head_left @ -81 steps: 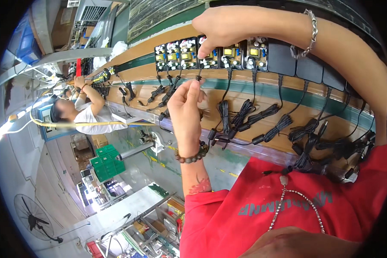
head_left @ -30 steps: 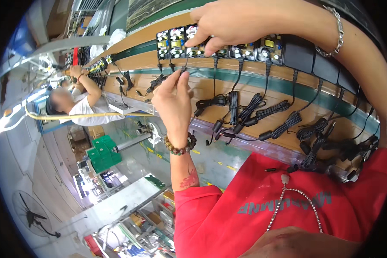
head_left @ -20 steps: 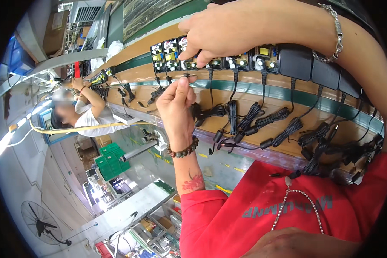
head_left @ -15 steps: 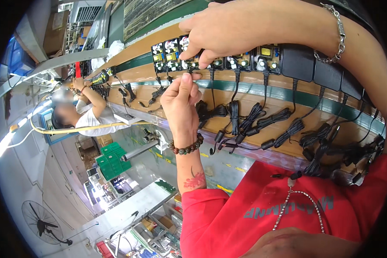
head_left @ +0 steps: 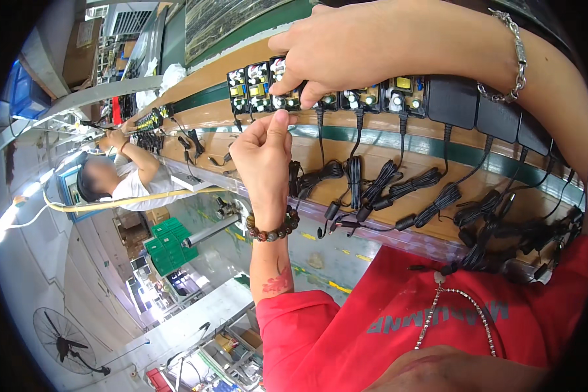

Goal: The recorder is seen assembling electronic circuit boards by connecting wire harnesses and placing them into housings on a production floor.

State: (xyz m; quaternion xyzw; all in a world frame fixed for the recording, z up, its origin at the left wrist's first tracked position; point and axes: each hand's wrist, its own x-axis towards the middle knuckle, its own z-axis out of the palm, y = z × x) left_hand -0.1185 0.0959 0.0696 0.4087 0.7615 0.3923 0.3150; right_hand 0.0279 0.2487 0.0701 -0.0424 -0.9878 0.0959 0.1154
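Open black power adapters, their circuit boards showing, stand side by side in a row. My right hand, wearing a chain bracelet, reaches over them from the right. Its thumb and bent fingers straddle the third adapter from the left, partly covering it. My left hand, with a bead bracelet, comes up from below; thumb and forefinger pinch together at that adapter's near edge, around its black power cord. The cord is mostly hidden behind the hand. Coiled cords hang toward me from the neighbouring adapters.
Closed black adapters continue the row to the right, and more coiled cords crowd the near ledge there. A green strip runs along the bench. Further left along it, another person works at more adapters. Green crates stand beyond the aisle.
My left wrist and forearm have swung to the left, while its pinching fingertips stay at the adapter's edge. My right hand has barely moved. The other person's head and arm have shifted.
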